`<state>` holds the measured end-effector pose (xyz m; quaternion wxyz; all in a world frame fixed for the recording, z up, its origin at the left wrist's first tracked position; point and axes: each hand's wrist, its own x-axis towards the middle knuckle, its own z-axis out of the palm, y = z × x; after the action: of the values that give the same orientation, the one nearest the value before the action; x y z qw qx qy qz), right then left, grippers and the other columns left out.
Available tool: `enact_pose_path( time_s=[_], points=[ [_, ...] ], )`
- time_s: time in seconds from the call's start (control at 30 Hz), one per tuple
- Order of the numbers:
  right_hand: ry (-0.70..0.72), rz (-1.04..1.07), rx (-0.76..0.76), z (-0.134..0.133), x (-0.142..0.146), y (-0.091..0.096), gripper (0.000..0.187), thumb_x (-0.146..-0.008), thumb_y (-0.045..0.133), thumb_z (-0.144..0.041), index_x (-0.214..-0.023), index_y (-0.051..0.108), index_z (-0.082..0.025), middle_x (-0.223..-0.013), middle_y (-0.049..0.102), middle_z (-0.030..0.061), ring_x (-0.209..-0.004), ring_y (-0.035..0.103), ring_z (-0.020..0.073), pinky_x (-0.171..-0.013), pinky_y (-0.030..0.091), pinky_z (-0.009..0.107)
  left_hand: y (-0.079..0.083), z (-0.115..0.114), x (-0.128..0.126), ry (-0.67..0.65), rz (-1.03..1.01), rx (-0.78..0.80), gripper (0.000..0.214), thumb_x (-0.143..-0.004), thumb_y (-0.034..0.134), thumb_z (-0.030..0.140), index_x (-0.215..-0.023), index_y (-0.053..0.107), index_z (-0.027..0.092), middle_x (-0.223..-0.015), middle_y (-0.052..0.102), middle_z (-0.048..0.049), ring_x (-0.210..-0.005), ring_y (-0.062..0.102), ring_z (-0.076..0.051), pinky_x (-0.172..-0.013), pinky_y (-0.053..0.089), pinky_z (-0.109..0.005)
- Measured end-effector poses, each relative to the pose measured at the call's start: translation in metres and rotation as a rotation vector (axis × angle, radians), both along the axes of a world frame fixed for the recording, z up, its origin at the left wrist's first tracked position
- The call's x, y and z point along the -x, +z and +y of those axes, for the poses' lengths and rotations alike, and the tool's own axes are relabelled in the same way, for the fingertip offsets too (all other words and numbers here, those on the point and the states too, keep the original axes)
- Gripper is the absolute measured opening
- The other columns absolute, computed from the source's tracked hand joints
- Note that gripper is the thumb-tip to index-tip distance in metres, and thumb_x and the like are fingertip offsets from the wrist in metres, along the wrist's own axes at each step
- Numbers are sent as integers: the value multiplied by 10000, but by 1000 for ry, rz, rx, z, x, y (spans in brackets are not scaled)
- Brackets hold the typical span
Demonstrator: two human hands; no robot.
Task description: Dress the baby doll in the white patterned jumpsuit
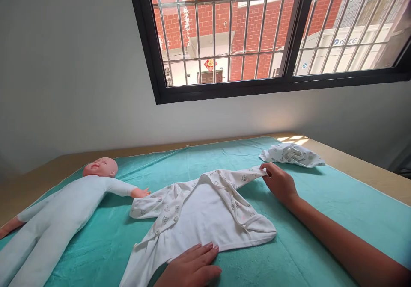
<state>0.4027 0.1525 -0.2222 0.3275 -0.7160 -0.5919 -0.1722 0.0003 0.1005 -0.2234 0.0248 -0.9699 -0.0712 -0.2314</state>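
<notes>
A white baby shirt (205, 218) with small printed figures lies spread and unfastened, its plain inside showing and both sleeves stretched out sideways. My right hand (280, 183) pinches the cuff of the sleeve on the right. Flat on the shirt's lower edge rests my left hand (192, 265), fingers stretched out and holding nothing. To the left a baby doll (73, 201) with a white cloth body lies on its back. One of the doll's hands reaches to the end of the shirt's left sleeve.
A turquoise cloth (337, 218) covers most of the wooden table (369, 180). At the back right sits a crumpled white printed garment (292, 154). Behind the table stand a pale wall (80, 64) and a barred window with a dark frame (224, 92).
</notes>
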Motion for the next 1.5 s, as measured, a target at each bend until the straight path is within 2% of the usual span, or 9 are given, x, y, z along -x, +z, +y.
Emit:
enact_pose_path(
  time_s=[0.2,0.37,0.47,0.63,0.8,1.0,1.27,1.4,1.5],
  points=[
    [112,471,172,4,-4,-3,448,-772,430,-254,-1158,657,-260,-680,675,15,-588,596,192,-588,437,296,0,-2,0,-14,-61,-12,253,-1002,415,328,-1107,604,197,-1250,668,-42,-1201,594,-147,-1005,480,-227],
    [327,869,153,10,-15,-3,459,-614,471,-224,-991,733,-218,-1135,696,46,-836,655,232,-646,520,305,2,-2,1,136,-121,-116,228,-958,466,250,-1126,600,175,-1103,725,-81,-1030,683,-181,-872,570,-259],
    [408,955,188,10,-19,-1,519,-615,558,-221,-1112,705,-246,-1259,647,33,-1040,630,289,-823,533,367,0,-2,0,248,-187,-168,208,-925,429,148,-1024,612,163,-904,716,-73,-794,677,-196,-675,562,-297],
    [519,951,258,11,-22,-2,586,-764,669,-382,-1334,561,-301,-1451,491,22,-1310,466,310,-1085,388,438,-11,-5,2,362,-148,-249,226,-868,407,41,-894,590,170,-742,609,-39,-634,556,-186,-550,416,-294],
    [441,621,195,17,-14,-12,552,-803,636,-534,-1294,585,-286,-1526,369,61,-1409,318,311,-1143,296,468,-14,-7,5,406,-88,-188,218,-861,404,32,-880,559,185,-768,578,-36,-661,515,-187,-582,373,-296],
    [330,278,102,17,-3,-19,389,-834,580,-566,-1031,668,-242,-1270,594,98,-1185,540,291,-1021,422,446,-18,-2,6,391,-56,-146,191,-849,438,51,-892,552,197,-786,574,-35,-678,508,-199,-583,368,-304],
    [41,579,308,31,-25,-8,474,-668,657,-612,-901,676,-199,-893,718,76,-818,648,261,-691,454,328,-20,-1,5,386,-63,-173,194,-851,434,54,-897,557,196,-780,576,-32,-668,509,-196,-572,366,-308],
    [78,669,367,47,-30,7,415,-502,783,-569,-588,630,-193,-583,644,40,-606,585,223,-551,373,296,-25,0,3,421,-89,-194,213,-861,405,46,-858,556,197,-757,572,-31,-662,510,-190,-582,355,-307],
    [159,780,307,49,-27,10,417,-551,770,-578,-624,633,-191,-603,644,18,-609,570,189,-552,373,276,-30,2,2,435,-110,-228,232,-868,385,44,-840,554,201,-741,571,-27,-652,509,-187,-583,346,-305]
  ],
)
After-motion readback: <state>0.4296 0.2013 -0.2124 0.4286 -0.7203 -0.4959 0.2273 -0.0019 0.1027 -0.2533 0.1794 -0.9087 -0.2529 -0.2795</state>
